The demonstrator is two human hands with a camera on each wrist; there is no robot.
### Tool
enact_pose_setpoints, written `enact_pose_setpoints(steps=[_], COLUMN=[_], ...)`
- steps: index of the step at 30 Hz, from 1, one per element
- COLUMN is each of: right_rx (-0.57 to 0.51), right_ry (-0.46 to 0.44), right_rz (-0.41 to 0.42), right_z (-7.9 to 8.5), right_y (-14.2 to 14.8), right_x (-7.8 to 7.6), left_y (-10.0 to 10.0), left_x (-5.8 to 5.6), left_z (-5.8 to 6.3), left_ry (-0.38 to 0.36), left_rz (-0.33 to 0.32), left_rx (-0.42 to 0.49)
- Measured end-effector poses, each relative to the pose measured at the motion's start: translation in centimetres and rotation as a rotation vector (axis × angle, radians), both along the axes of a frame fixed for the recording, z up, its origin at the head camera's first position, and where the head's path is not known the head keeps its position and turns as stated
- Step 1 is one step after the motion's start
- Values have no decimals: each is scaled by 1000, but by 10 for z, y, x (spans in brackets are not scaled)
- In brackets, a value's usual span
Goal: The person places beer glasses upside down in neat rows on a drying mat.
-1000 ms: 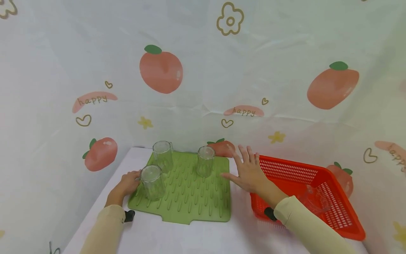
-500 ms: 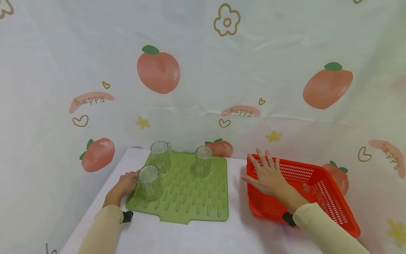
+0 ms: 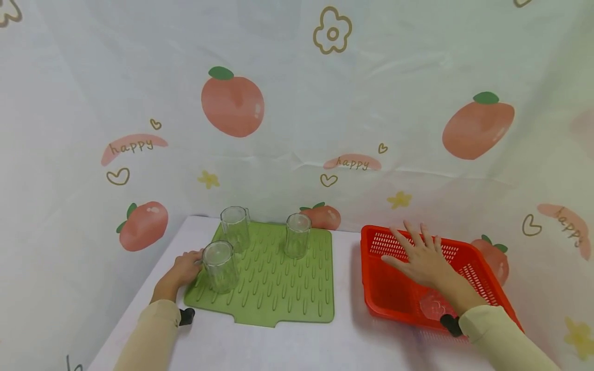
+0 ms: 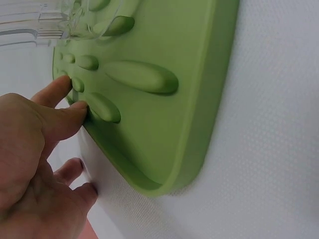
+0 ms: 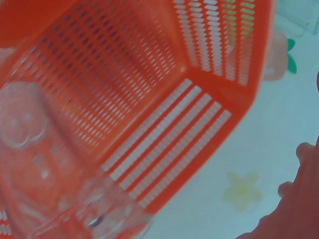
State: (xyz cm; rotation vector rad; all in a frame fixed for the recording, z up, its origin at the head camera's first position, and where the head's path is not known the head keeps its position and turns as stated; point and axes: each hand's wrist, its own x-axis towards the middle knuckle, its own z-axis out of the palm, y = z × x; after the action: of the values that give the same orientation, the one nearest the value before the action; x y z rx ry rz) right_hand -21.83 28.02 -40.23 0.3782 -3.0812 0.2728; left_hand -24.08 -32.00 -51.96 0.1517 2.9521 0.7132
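My left hand (image 3: 185, 269) is at the left edge of a green drying mat (image 3: 301, 309); thumb and index finger pinch its raised rim (image 4: 107, 149) in the left wrist view. Just beside those fingers, a clear glass mug (image 3: 221, 273) stands on the mat with its handle toward the hand. My right hand (image 3: 424, 263) hovers over a red plastic basket (image 3: 387, 312), fingers spread and holding nothing. Inside the basket lies a clear glass mug (image 5: 55, 164), partly hidden by my right wrist in the head view.
Two more clear glass mugs stand on the mat, one at the back left (image 3: 235, 231) and one at the back right (image 3: 297, 238). A white cloth (image 3: 343, 342) covers the table, and a fruit-printed curtain (image 3: 287, 103) hangs behind.
My right hand has moved right, from beside the mat's right edge to over the basket, fingers still spread. My left hand stays at the mat's left edge; the mugs on the mat stand unmoved.
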Motion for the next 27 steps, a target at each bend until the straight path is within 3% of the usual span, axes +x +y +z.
enact_pose_setpoints(steps=[12,27], right_rx=[45,82], right_ry=[-1,-193], right_rz=[-29,-85], right_z=[-7,-11], right_y=[44,86], right_x=[10,13], left_y=[-2,-8], left_x=[-2,0], left_z=[1,-2], left_ry=[-10,9], left_rz=[-3,2], left_rx=[-24,-21])
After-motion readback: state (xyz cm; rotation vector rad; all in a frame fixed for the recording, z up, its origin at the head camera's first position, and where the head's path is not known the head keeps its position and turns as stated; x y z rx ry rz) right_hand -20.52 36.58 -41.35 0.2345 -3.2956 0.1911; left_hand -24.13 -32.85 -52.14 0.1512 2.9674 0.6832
